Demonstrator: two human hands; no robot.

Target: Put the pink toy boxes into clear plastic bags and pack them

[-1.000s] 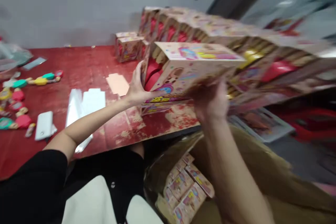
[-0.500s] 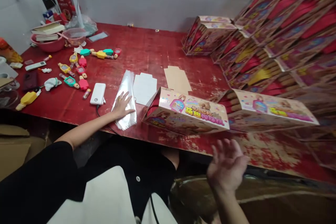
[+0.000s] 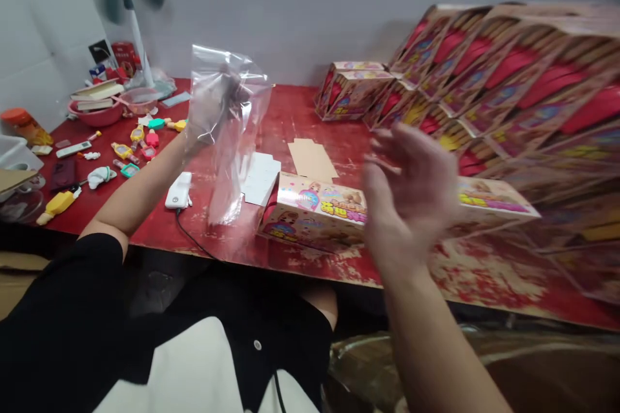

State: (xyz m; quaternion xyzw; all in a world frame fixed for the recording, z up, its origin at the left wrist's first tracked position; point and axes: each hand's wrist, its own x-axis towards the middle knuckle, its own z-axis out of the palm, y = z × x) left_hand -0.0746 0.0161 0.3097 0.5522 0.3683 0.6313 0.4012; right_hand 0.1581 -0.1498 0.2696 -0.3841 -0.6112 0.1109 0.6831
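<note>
Lifted since earlier: clear plastic bag (image 3: 232, 164), left hand (image 3: 208, 106) gripping; right hand (image 3: 411, 193) half-open, empty, nearer printed carton (image 3: 314, 210) lying lengthwise left-to-right.

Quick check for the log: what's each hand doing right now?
Left hand: has a clear plastic bag raised; finger closure can't be told through the plastic and blur.
Right hand: open, blurred, nothing seen in it.

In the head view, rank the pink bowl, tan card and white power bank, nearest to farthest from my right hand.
From your right hand:
1. Tan card: left of it.
2. White power bank: farther left, close to you.
3. Pink bowl: far left, toward the back.
</note>
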